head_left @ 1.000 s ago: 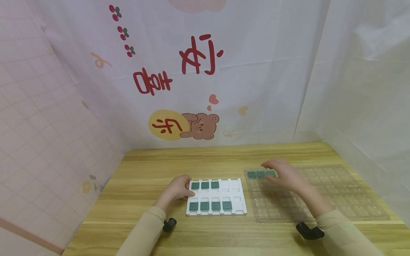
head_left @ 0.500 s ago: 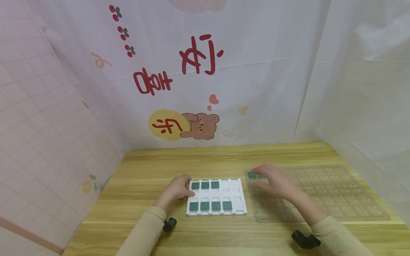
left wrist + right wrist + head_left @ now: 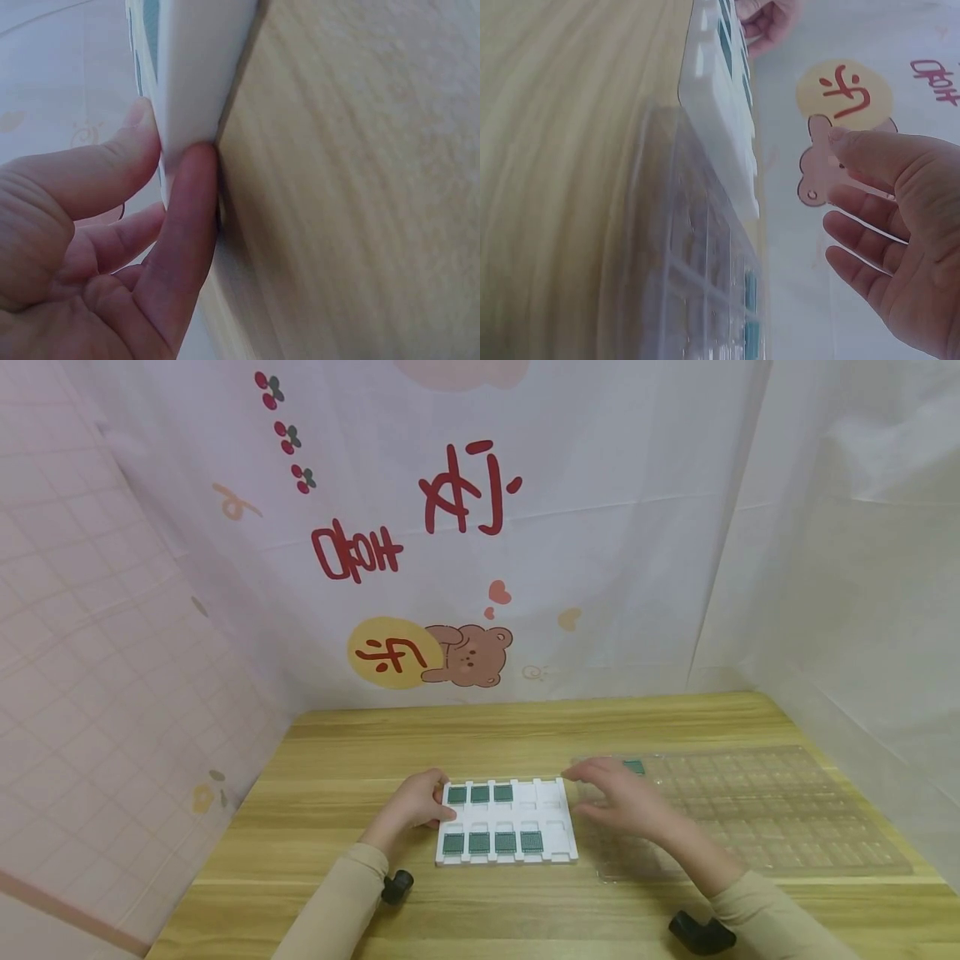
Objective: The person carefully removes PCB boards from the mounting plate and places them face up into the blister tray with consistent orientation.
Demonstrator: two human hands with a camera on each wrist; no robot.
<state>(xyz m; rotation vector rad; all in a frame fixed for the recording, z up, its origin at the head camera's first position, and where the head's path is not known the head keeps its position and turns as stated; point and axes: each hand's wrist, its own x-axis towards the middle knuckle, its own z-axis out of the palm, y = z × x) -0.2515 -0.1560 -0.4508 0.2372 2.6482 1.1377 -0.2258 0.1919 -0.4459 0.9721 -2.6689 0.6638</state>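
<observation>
My left hand (image 3: 416,799) holds the left edge of a white tray (image 3: 557,839), thumb on top. In the left wrist view a finger (image 3: 187,187) presses against the tray's side wall. Square green chips (image 3: 506,842) fill several of its pockets, three at the back left and several along the front. My right hand (image 3: 618,797) hovers between the white tray's right edge and a clear plastic tray (image 3: 780,814). The right wrist view shows its thumb and fingers (image 3: 862,232) apart, with nothing between them. One green chip (image 3: 634,767) shows behind that hand in the clear tray.
Both trays lie on a wooden table (image 3: 360,735), the clear one close to the white one's right side. A printed cloth (image 3: 600,568) hangs along the back and sides. Black wrist mounts (image 3: 701,933) stick out beneath the sleeves.
The right hand has moved left, from over the clear tray's back-left chips to the white tray's right edge. The left hand and white tray have stayed in place.
</observation>
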